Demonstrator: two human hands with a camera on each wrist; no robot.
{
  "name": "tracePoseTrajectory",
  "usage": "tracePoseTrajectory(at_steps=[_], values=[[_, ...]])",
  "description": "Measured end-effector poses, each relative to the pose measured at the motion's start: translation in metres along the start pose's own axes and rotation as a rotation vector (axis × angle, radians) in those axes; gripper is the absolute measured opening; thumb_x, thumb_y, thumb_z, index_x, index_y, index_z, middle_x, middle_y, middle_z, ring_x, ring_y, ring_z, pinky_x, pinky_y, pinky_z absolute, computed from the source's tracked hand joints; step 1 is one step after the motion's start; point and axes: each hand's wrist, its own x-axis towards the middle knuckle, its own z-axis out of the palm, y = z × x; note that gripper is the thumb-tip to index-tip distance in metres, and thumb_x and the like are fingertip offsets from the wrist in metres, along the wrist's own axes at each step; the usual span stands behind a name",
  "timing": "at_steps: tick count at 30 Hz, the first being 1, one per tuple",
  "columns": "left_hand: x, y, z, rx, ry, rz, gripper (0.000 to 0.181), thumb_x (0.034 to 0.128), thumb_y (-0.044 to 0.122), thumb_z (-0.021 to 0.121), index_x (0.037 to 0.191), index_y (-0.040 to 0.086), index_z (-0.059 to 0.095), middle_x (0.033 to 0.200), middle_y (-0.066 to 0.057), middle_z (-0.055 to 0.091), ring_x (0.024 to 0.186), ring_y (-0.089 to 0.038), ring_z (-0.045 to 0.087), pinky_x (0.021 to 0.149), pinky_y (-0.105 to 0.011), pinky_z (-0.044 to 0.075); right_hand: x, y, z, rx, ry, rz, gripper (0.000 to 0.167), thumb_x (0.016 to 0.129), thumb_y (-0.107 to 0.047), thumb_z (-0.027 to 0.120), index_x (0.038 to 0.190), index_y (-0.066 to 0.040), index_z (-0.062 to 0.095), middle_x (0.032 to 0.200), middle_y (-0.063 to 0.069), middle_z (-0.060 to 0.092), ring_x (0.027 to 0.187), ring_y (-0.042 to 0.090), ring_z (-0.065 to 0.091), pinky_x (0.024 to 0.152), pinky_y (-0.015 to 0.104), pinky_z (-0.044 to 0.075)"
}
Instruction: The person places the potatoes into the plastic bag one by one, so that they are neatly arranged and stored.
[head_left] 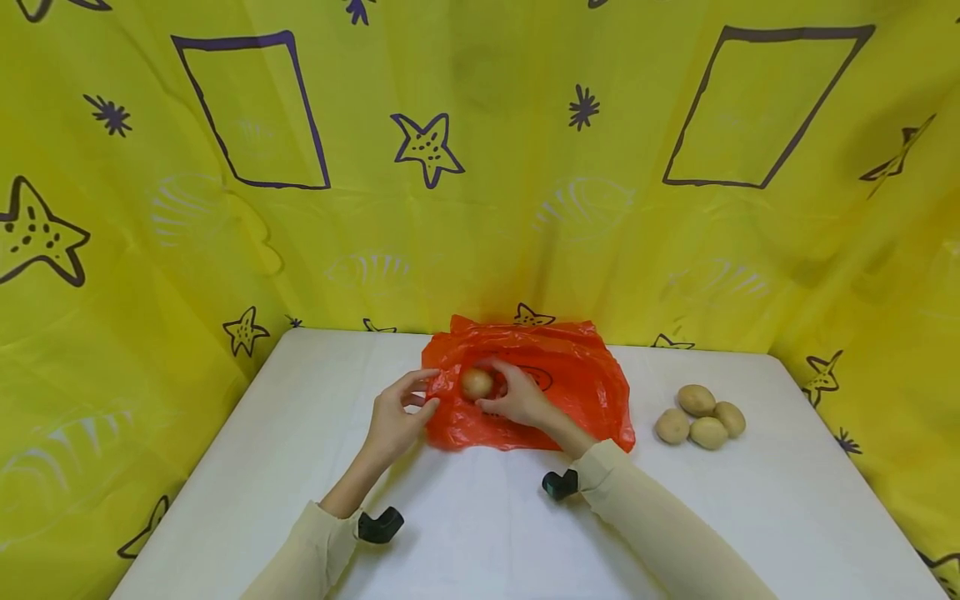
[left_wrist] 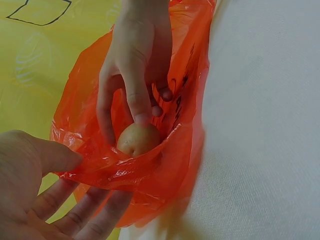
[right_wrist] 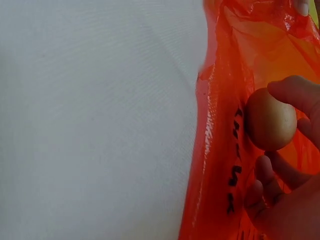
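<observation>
A red plastic bag (head_left: pixel 588 396) lies spread on the white table, its mouth toward the left. My left hand (head_left: pixel 393 421) pinches the bag's rim, thumb on top and fingers underneath, as the left wrist view shows. Inside the bag's mouth is a potato (left_wrist: pixel 137 142), smooth and light brown. My right hand (head_left: pixel 517 398) holds this potato between thumb and fingers, reaching in over the bag. In the right wrist view, dark printing runs along the bag next to the potato (right_wrist: pixel 271 122).
To the right of the bag, several potatoes (head_left: pixel 708 432) sit grouped on the white table (head_left: pixel 480 525). A yellow curtain (head_left: pixel 495 225) with starfish drawings hangs behind and along both sides of the table. Dark wrist cameras (head_left: pixel 380 525) sit at both cuffs.
</observation>
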Motion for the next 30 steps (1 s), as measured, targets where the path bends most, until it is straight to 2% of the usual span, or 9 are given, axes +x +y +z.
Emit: tracePoseTrajectory(at_steps=[8, 14, 21, 25, 30], values=[[0.000, 0.001, 0.001, -0.018, -0.005, -0.011, 0.040, 0.0916, -0.003, 0.071, 0.129, 0.010, 0.069, 0.111, -0.013, 0.071, 0.088, -0.026, 0.067, 0.071, -0.022, 0.057, -0.012, -0.004, -0.010, -0.044, -0.053, -0.058, 0.071, 0.086, -0.012, 0.083, 0.148, -0.009, 0.048, 0.119, 0.012, 0.058, 0.084, 0.026, 0.056, 0.070, 0.029, 0.048], [0.000, 0.000, 0.001, -0.017, -0.008, -0.022, 0.042, 0.0902, -0.004, 0.073, 0.129, 0.011, 0.069, 0.110, -0.013, 0.071, 0.087, -0.028, 0.067, 0.069, -0.021, 0.057, -0.021, -0.004, -0.017, -0.068, -0.091, -0.129, 0.074, 0.086, -0.010, 0.082, 0.150, -0.007, 0.044, 0.123, 0.019, 0.057, 0.066, 0.024, 0.055, 0.065, 0.027, 0.048], [0.001, -0.001, 0.001, -0.008, -0.003, -0.016, 0.041, 0.0907, -0.003, 0.073, 0.130, 0.010, 0.069, 0.110, -0.012, 0.071, 0.087, -0.027, 0.068, 0.070, -0.023, 0.058, -0.035, -0.007, -0.026, -0.095, -0.118, -0.141, 0.081, 0.086, -0.013, 0.083, 0.155, -0.010, 0.039, 0.139, 0.020, 0.052, 0.090, 0.033, 0.054, 0.078, 0.035, 0.047], [0.000, -0.001, 0.000, -0.005, -0.004, -0.023, 0.041, 0.0909, -0.002, 0.073, 0.130, 0.011, 0.069, 0.111, -0.012, 0.070, 0.088, -0.027, 0.068, 0.070, -0.023, 0.058, -0.044, -0.008, -0.032, -0.108, -0.126, -0.139, 0.083, 0.087, -0.017, 0.083, 0.156, -0.011, 0.037, 0.141, 0.023, 0.053, 0.092, 0.034, 0.055, 0.077, 0.036, 0.049], [0.001, -0.002, 0.001, -0.013, -0.010, -0.017, 0.041, 0.0912, -0.002, 0.073, 0.130, 0.010, 0.068, 0.112, -0.013, 0.070, 0.088, -0.027, 0.068, 0.070, -0.022, 0.058, -0.056, -0.010, -0.039, -0.092, -0.138, -0.114, 0.085, 0.088, -0.024, 0.083, 0.157, -0.013, 0.035, 0.145, 0.021, 0.051, 0.106, 0.034, 0.056, 0.086, 0.046, 0.052]])
